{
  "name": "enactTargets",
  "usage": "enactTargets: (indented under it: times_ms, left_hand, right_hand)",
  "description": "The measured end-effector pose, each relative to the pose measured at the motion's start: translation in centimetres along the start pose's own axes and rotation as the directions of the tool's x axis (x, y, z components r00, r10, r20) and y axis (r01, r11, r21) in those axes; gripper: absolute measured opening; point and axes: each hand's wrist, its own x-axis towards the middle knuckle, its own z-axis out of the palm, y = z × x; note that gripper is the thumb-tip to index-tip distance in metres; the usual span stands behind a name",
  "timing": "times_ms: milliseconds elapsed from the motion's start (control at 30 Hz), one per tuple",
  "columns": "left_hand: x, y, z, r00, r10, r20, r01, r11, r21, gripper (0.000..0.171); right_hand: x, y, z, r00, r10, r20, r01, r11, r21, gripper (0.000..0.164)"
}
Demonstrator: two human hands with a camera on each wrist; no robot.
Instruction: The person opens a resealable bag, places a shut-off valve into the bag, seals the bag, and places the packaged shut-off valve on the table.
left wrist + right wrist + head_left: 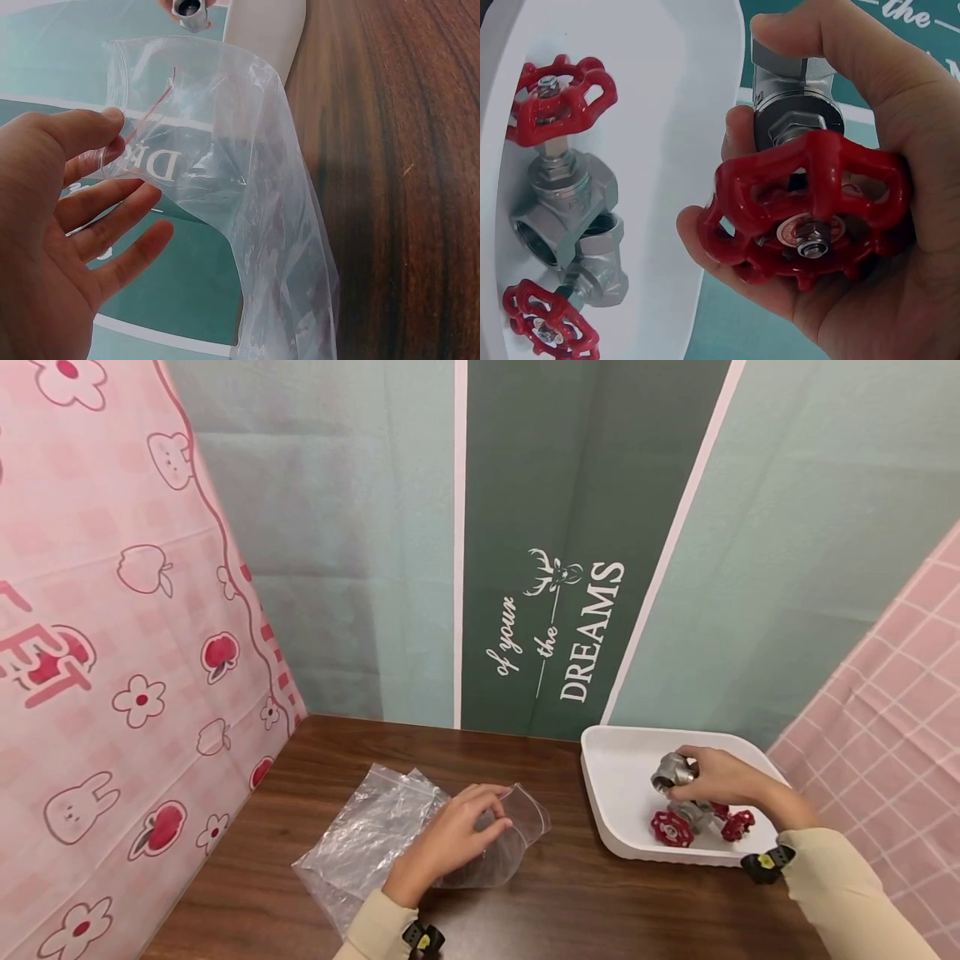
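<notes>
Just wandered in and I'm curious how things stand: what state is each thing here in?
Pinched bag: looks empty, upper part raised
Other bags: lying flat on the table
Left hand: pinching a bag's edge
Right hand: gripping a valve
Gripped valve: held above the tray
Two other valves: lying in the tray
White tray: open-topped

The bare left hand (pixel 52 251) pinches the rim of a clear plastic bag (pixel 262 187) between thumb and forefinger, the other fingers loosely spread. A thin red line (pixel 156 109) crosses the bag. At the top edge shows a silver metal fitting (pixel 191 16) with an open round end, near a smooth white tray (pixel 266 30); brown wood-grain tabletop (pixel 397 180) fills the right.
</notes>
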Motion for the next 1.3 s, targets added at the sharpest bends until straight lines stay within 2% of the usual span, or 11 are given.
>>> enactTargets:
  times_ms: [333,700,967,1300]
  left_hand:
    - [-0.1,0.2,0.0,1.0,-0.016,0.01,0.016,1.0,-0.003,0.018]
    - [0.1,0.2,-0.1,1.0,-0.015,0.015,0.015,1.0,-0.003,0.019]
    - [0.1,0.2,-0.2,1.0,-0.004,0.017,0.004,1.0,0.001,0.017]
    - [0.0,0.4,-0.2,0.999,-0.008,0.037,0.008,1.0,0.005,0.013]
  right_hand:
    - [-0.2,-1.7,0.1,1.0,-0.027,0.012,0.027,0.998,0.055,0.064]
    - [-0.2,-3.9,0.3,0.998,-0.061,0.03,0.059,0.996,0.067,0.061]
    - [-0.4,-6.2,0.1,0.993,-0.121,0.016,0.12,0.992,0.036,0.055]
    - [-0.3,-7.9,0.3,0.985,-0.171,-0.024,0.169,0.982,-0.079,0.058]
